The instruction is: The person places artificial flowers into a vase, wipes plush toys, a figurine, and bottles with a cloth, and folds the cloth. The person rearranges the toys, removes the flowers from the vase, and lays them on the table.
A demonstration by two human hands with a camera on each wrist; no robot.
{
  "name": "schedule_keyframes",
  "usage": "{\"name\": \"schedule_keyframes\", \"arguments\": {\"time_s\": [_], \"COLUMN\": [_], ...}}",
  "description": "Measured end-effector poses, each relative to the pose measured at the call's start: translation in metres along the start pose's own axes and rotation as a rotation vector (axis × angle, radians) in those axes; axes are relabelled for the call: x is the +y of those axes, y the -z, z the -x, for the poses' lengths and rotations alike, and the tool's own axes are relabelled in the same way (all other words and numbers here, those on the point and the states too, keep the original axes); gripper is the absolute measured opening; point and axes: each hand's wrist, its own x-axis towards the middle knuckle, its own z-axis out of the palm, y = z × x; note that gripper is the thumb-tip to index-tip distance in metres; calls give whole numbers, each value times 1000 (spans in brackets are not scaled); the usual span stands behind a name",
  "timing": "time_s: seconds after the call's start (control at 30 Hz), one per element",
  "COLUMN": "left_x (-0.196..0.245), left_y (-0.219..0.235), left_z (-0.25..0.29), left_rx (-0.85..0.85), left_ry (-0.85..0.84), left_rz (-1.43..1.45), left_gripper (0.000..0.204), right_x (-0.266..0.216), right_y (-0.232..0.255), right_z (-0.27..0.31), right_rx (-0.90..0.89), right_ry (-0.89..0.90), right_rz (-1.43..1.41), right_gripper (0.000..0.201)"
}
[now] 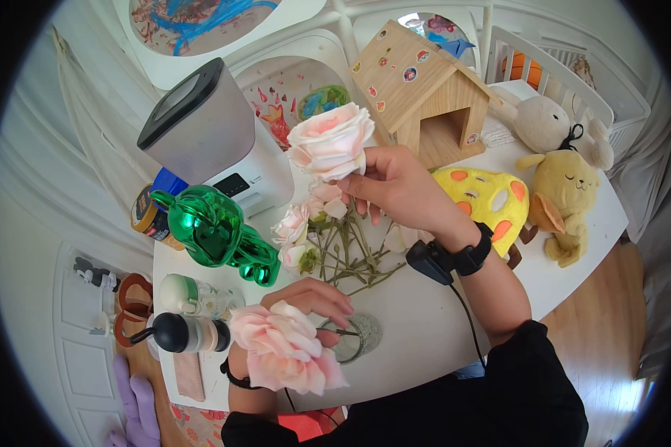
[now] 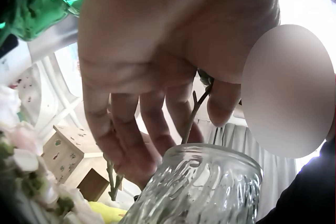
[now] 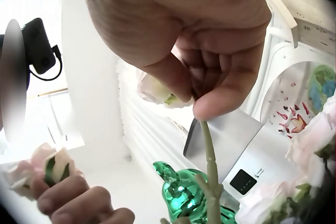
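Note:
At the front of the table, my left hand (image 1: 314,302) holds a pink rose (image 1: 287,349) just below its bloom. Its stem (image 2: 194,113) runs between thumb and fingers to the mouth of a clear ribbed glass vase (image 2: 210,182). Higher up, my right hand (image 1: 402,186) pinches the stem (image 3: 210,155) of a paler pink rose (image 1: 332,141) between thumb and index finger. That bloom stands upright above the fingers. Below it, several more roses (image 1: 294,223) lie on the table, their green stems (image 1: 350,253) crossing one another.
A shiny green figurine (image 1: 209,227), two bottles (image 1: 190,331) and a white-and-grey appliance (image 1: 238,149) stand on the left. Behind is a wooden house (image 1: 417,82). Plush toys (image 1: 566,194) and a yellow spotted thing (image 1: 492,201) sit at the right of the white table (image 1: 440,328).

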Motion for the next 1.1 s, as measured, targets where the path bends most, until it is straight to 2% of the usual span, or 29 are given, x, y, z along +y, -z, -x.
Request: {"name": "schedule_keyframes", "arguments": {"time_s": [0.07,0.13,0.17,0.2,0.23,0.27,0.3,0.33,0.37,0.4,0.47,0.53,0.57,0.63,0.77,0.83,0.9,1.1], "left_x": [8,9,9,9,9,9,6,2,-1,-3,-5,0,4,4,5,6,6,6], "left_y": [0,2,2,2,3,4,7,11,15,17,21,23,20,18,19,16,16,21], "left_z": [-10,-12,-13,-11,-9,-7,-8,-11,-12,-11,-10,-10,-8,-5,-6,-6,-7,-9], "left_rx": [-138,-204,-267,-268,-258,-248,-249,-312,-375,-377,-405,-405,-362,-310,-334,-335,-344,-406], "left_ry": [55,66,76,77,92,106,106,31,-42,-39,-181,-177,-176,-179,-162,-150,-139,-100], "left_rz": [-97,-109,-122,-122,-39,45,46,44,42,45,143,215,274,360,304,281,275,263], "left_gripper": [24,27,30,30,41,60,60,61,63,63,65,61,54,41,42,39,39,39], "right_x": [2,5,14,28,31,32,31,28,25,23,25,42,50,69,107,122,132,102], "right_y": [3,9,13,18,19,21,21,21,19,14,5,-9,-16,-30,-44,-45,-44,-37], "right_z": [-1,0,0,-2,-2,1,4,8,9,8,6,1,-1,-4,-6,-6,-10,-13], "right_rx": [34,135,134,255,377,378,336,292,292,267,243,131,133,-57,-94,-131,-103,41], "right_ry": [-11,-8,-7,111,231,230,107,-17,-20,-38,-57,163,162,296,282,239,272,335], "right_rz": [64,536,535,753,970,971,1045,1117,1116,1134,1151,935,932,893,915,1054,1093,1136], "right_gripper": [20,19,19,18,17,17,17,17,17,16,15,13,13,14,20,24,23,15]}}
